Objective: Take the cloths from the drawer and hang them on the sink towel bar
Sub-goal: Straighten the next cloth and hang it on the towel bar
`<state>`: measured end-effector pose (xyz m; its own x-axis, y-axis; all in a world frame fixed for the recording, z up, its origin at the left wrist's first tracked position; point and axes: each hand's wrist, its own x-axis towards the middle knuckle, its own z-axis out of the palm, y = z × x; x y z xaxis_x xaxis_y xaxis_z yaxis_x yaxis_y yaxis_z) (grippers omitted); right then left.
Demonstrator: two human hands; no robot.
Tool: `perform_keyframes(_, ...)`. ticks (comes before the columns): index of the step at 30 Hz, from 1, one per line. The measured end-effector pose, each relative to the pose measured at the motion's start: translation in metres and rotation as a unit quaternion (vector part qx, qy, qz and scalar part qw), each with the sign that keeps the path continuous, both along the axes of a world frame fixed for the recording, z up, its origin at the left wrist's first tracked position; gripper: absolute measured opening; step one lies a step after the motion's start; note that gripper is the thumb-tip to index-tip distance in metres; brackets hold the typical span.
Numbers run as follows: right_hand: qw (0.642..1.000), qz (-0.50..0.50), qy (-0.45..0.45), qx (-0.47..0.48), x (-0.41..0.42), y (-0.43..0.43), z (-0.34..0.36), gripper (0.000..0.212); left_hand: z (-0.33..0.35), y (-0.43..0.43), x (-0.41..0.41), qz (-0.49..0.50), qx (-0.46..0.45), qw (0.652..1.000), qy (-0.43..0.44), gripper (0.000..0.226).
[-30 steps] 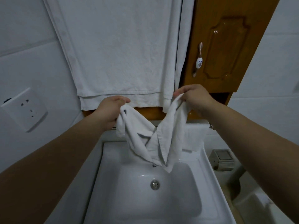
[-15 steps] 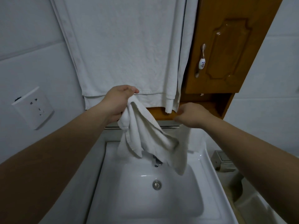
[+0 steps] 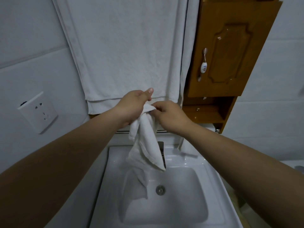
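Holding the white cloth (image 3: 144,145) up over the sink is where things stand. The left hand (image 3: 135,105) has its fingers curled round the bunched top of it, thumb sticking out. The right hand (image 3: 171,118) is just beside it, fingertips pinching a corner of the same cloth. The rest dangles down all crumpled, with the lower end over the basin of the sink (image 3: 105,178), in front of the faucet (image 3: 160,144) at the back edge.

The towel bar (image 3: 119,132) runs just behind the sink's back edge, below both hands. The cloth crosses in front of it but isn't draped over it as far as I can tell. So my read is that this one's out of the drawer and the hanging isn't done yet, more like the find-a-corner-and-spread-it stage.

There's a white something (image 3: 186,148) near the right end of the bar that might be a cloth already hung, can't say for sure. The drawer isn't in view, so no clue how many are left.

Further out there's a big towel (image 3: 125,55) on the wall above, a wooden cabinet (image 3: 230,55) to its right and a wall socket (image 3: 38,112) off to the left.
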<state>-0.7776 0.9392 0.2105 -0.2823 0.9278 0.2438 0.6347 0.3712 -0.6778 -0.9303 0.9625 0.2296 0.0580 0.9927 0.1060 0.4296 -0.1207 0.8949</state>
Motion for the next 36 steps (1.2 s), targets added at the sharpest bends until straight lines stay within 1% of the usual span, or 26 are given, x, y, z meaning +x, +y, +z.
perform_keyframes(2, 1.000, 0.003, 0.008, -0.007, -0.001, -0.001, 0.002, 0.029, -0.003, -0.003, -0.004, -0.013, 0.016, 0.998, 0.066, 0.062)
perform_keyframes(3, 1.000, 0.000, 0.005, -0.003, -0.003, -0.002, 0.002, 0.030, -0.004, -0.005, -0.004, -0.025, 0.021, 0.996, 0.084, 0.061)
perform_keyframes(6, 1.000, -0.015, -0.009, 0.000, -0.006, -0.003, 0.003, 0.028, -0.003, -0.010, -0.004, -0.021, 0.049, 0.989, 0.139, 0.044)
perform_keyframes(8, 1.000, -0.018, -0.025, -0.001, -0.005, -0.002, 0.004, 0.027, 0.002, -0.013, -0.008, -0.012, 0.053, 0.986, 0.160, 0.043)
perform_keyframes(10, 0.999, -0.030, -0.044, 0.007, -0.003, 0.000, 0.003, 0.032, 0.007, -0.016, -0.015, -0.036, 0.049, 0.984, 0.167, 0.042)
perform_keyframes(12, 0.998, -0.050, -0.034, 0.020, -0.001, 0.004, 0.003, 0.037, 0.009, -0.020, -0.021, -0.090, 0.026, 0.982, 0.165, 0.032)
perform_keyframes(14, 0.998, -0.061, -0.010, 0.020, 0.003, 0.008, 0.004, 0.041, 0.005, -0.023, -0.023, -0.127, 0.013, 0.974, 0.186, 0.020)
perform_keyframes(16, 0.999, -0.048, -0.012, 0.011, 0.006, 0.009, 0.004, 0.043, -0.001, -0.022, -0.023, -0.108, 0.027, 0.973, 0.203, 0.010)
perform_keyframes(19, 0.998, -0.027, -0.051, 0.024, 0.006, 0.009, 0.002, 0.047, -0.004, -0.018, -0.020, -0.050, 0.053, 0.984, 0.163, 0.007)
perform_keyframes(20, 0.997, -0.030, -0.059, 0.030, 0.006, 0.009, 0.002, 0.047, -0.003, -0.019, -0.018, -0.056, 0.074, 0.980, 0.177, 0.008)
perform_keyframes(21, 0.997, -0.034, -0.064, 0.034, 0.007, 0.010, 0.002, 0.047, -0.002, -0.020, -0.015, -0.079, 0.098, 0.969, 0.212, 0.012)
perform_keyframes(23, 0.996, -0.041, -0.075, 0.033, 0.009, 0.011, 0.000, 0.045, -0.001, -0.025, -0.008, -0.131, 0.136, 0.937, 0.295, 0.020)
perform_keyframes(24, 0.995, -0.043, -0.080, 0.034, 0.010, 0.011, 0.000, 0.046, -0.001, -0.027, -0.005, -0.134, 0.136, 0.928, 0.321, 0.026)
perform_keyframes(26, 0.995, -0.046, -0.084, 0.035, 0.013, 0.011, 0.000, 0.049, -0.002, -0.025, -0.003, -0.106, 0.121, 0.936, 0.315, 0.036)
perform_keyframes(29, 0.994, -0.055, -0.087, 0.036, 0.017, 0.011, 0.001, 0.053, -0.005, -0.020, 0.000, -0.084, 0.104, 0.955, 0.263, 0.031)
perform_keyframes(32, 0.993, -0.068, -0.090, 0.029, 0.021, 0.016, 0.001, 0.060, -0.007, -0.018, 0.006, -0.085, 0.112, 0.948, 0.286, 0.019)
perform_keyframes(33, 0.992, -0.071, -0.101, 0.025, 0.022, 0.017, 0.001, 0.064, -0.007, -0.017, 0.007, -0.083, 0.113, 0.943, 0.300, 0.019)
perform_keyframes(36, 0.991, -0.070, -0.112, 0.040, 0.024, 0.019, 0.000, 0.064, -0.005, -0.015, 0.012, -0.082, 0.101, 0.941, 0.313, 0.035)
